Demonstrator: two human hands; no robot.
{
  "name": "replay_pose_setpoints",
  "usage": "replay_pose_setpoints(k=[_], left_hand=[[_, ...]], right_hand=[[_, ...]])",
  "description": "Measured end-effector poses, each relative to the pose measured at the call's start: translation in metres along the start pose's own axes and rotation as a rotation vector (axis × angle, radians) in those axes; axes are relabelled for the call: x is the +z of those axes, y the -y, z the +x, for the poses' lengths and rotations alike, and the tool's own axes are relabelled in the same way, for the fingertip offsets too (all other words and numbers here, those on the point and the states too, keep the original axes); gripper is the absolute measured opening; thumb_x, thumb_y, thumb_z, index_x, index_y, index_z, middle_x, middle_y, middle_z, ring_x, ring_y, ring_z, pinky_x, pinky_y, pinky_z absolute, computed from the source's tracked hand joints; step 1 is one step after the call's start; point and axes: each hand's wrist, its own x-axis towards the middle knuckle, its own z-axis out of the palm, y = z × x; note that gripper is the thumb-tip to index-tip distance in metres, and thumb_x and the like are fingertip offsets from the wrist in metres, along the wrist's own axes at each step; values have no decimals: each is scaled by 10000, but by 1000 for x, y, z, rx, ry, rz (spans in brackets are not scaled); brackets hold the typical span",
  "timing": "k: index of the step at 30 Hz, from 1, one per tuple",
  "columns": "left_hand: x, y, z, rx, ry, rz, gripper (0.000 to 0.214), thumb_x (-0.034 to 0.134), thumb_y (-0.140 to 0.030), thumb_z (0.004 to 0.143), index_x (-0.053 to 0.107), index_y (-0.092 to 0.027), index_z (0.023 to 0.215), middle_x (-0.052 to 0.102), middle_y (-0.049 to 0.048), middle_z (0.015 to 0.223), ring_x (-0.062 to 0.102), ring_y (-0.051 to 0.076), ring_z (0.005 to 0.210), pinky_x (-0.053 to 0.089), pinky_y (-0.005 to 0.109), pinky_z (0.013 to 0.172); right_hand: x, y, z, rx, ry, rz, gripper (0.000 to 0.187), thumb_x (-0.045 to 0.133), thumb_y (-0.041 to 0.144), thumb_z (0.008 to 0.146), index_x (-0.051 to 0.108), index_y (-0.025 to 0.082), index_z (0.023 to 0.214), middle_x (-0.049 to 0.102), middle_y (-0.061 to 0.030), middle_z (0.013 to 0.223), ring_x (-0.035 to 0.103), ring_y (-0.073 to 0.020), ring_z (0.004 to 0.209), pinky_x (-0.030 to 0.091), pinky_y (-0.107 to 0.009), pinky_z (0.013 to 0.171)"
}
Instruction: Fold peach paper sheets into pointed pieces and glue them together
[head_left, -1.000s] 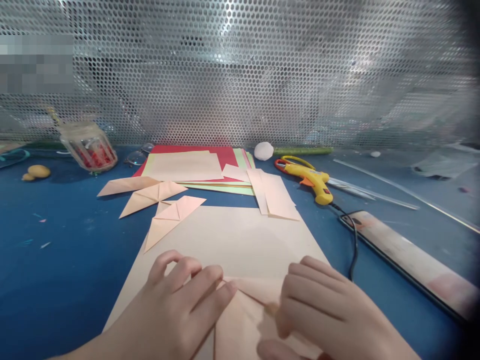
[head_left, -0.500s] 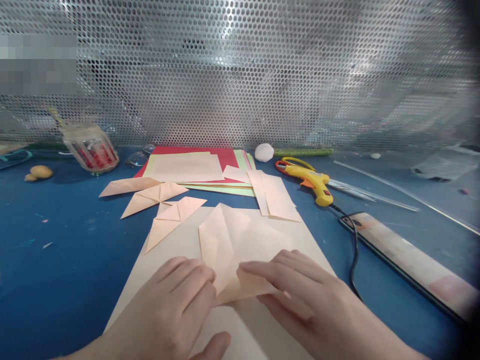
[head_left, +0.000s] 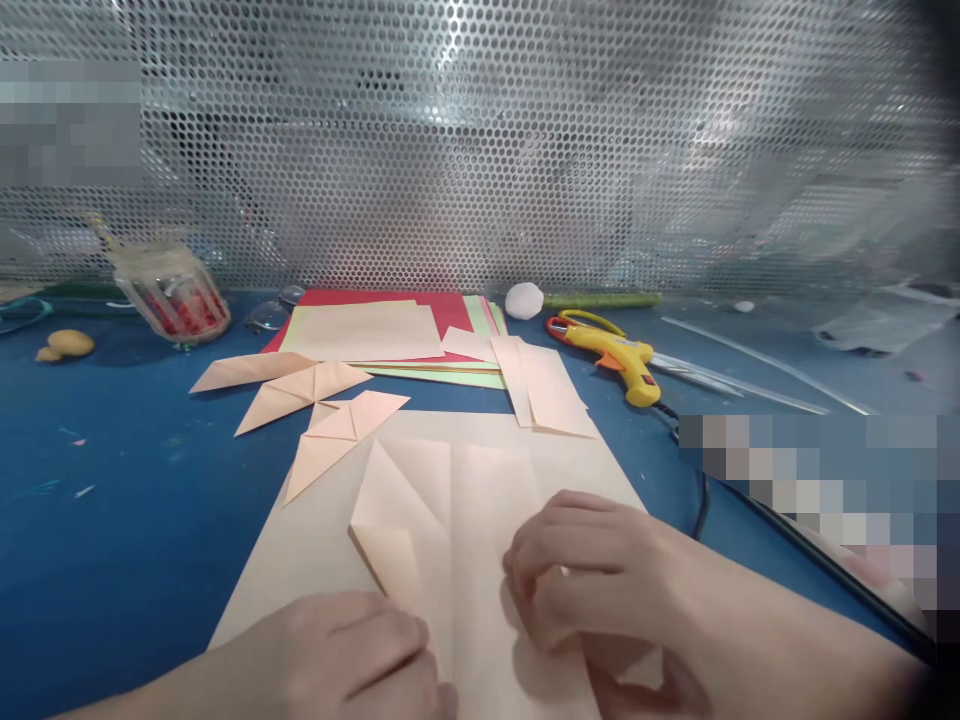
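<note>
Creased paper (head_left: 487, 520) lies on the pale sheet (head_left: 300, 560), left hand (head_left: 360, 650) curled over its lower-left flap (head_left: 397, 565), right hand (head_left: 600, 580) bent at its right side, grips undeterminable; edges should be squared to the centre crease (head_left: 451, 540) before pressing.

Blue table (head_left: 150, 560), large pale sheet (head_left: 585, 472), glue gun (head_left: 616, 356), jar (head_left: 174, 295)
</note>
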Motion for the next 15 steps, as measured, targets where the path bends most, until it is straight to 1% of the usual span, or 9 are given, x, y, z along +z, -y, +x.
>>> replay_pose_setpoints(k=[1, 2, 4, 6, 7, 9, 11, 13, 15], left_hand=[[-1, 1, 0, 9, 31, -36, 578, 181, -124, 1124, 650, -189, 793, 691, -37, 682, 626, 85, 572, 483, 206, 544], [-1, 1, -1, 7, 84, -61, 526, 233, -132, 1123, 646, -191, 803, 690, -40, 697, 631, 86, 596, 498, 189, 581], [0, 3, -3, 12, 184, -100, 343, 429, -150, 1088, 647, -197, 828, 687, -51, 730, 631, 89, 637, 526, 162, 678], [3, 4, -7, 21, 199, -127, 189, 614, -145, 1001, 647, -207, 825, 678, -59, 749, 622, 92, 652, 537, 146, 722], [5, 4, -10, 30, 188, -144, 157, 652, -141, 972, 650, -211, 832, 678, -62, 758, 620, 92, 657, 540, 141, 722], [8, 4, -14, 10, 180, -175, 131, 639, -139, 969, 659, -219, 868, 683, -64, 777, 623, 97, 673, 549, 145, 728], [9, 4, -17, -13, 207, -199, 123, 590, -133, 983, 665, -215, 929, 692, -53, 797, 634, 113, 704, 562, 171, 754], [8, 4, -17, 9, 236, -239, 139, 542, -121, 988, 659, -193, 962, 688, -35, 793, 634, 127, 717, 568, 195, 761], [6, 4, -16, 21, 232, -263, 150, 513, -114, 986, 648, -175, 960, 678, -15, 795, 629, 134, 711, 564, 207, 722]], right_hand=[[-2, 1, 0, 31, 2, 36, 281, 545, -5, 646, 626, 199, 822, 661, -32, 903, 636, -151, 841, 514, -265, 802], [-3, 2, 1, 59, 10, 60, 269, 568, -9, 648, 640, 192, 811, 652, -35, 904, 631, -149, 849, 516, -256, 803], [-5, 1, 1, 95, 21, 87, 223, 592, -1, 728, 675, 178, 831, 647, -52, 912, 627, -151, 872, 523, -249, 808], [-5, -3, 1, 109, 22, 108, 199, 572, 14, 825, 689, 168, 869, 656, -72, 934, 629, -157, 886, 536, -256, 806], [-4, -5, 1, 114, 18, 116, 202, 559, 16, 858, 689, 168, 886, 662, -78, 948, 632, -160, 891, 541, -264, 810], [0, -12, -1, 102, -17, 122, 231, 538, 0, 889, 681, 179, 916, 672, -80, 980, 639, -164, 926, 543, -280, 840], [6, -19, -2, 56, -86, 121, 257, 504, -6, 919, 666, 194, 938, 685, -72, 979, 648, -162, 952, 540, -289, 863], [10, -23, -2, 10, -152, 123, 255, 477, 8, 948, 646, 198, 922, 697, -69, 944, 659, -157, 943, 546, -281, 843], [13, -24, -2, 8, -170, 125, 256, 469, 2, 947, 627, 196, 893, 699, -71, 913, 668, -151, 924, 553, -270, 825]])
